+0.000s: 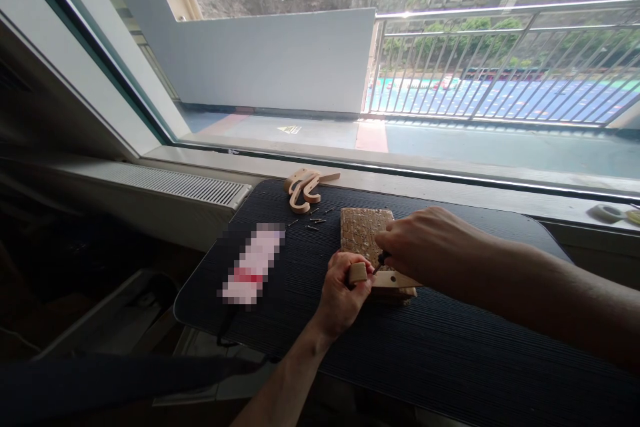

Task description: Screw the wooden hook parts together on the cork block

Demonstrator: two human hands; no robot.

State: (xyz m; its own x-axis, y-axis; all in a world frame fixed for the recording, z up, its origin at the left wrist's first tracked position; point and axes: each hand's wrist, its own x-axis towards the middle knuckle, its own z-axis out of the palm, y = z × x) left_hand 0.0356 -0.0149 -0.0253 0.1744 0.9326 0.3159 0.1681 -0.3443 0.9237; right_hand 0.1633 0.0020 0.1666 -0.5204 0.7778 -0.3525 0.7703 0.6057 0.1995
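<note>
My left hand (341,297) is closed around the curled end of a pale wooden hook (358,272). The hook's flat shank, with a dark hole in it, lies along the near edge of a rough chipboard block (361,230). In my right hand (423,240) is a dark-handled screwdriver (383,257), tilted with its shaft pointing down at the hook beside my left fingertips. Its tip, and any screw under it, are too small to make out. Farther back on the table lie several loose screws (313,227) and a small pile of similar wooden hooks (303,191).
The black table (295,280) stands against the window sill (420,192). A pixelated pink-and-white item (255,263) lies on its left side. Left of the table is a white vent grille (193,181). A roll of tape (606,213) rests at the far right.
</note>
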